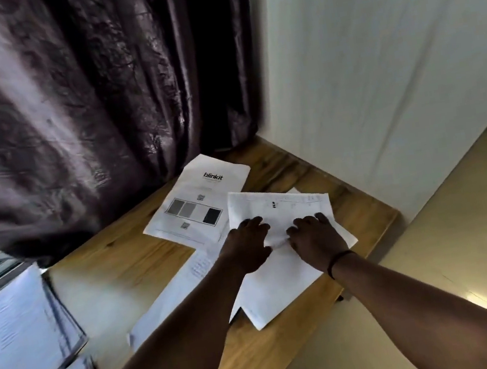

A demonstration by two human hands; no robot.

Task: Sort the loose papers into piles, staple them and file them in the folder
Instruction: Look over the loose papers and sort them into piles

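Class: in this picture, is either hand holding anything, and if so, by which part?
Nothing is lifted. Left hand and right hand rest on the middle of the top sheet, fingers slightly bent.

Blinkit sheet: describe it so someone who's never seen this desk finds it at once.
Start at the dark curtain hanging over the far side of the wooden table. Just below its hem lies the blinkit sheet, beyond the left hand and right hand, which rest on other papers. Unlike those text-only pages, it carries a bold logo and a row of grey and black squares.
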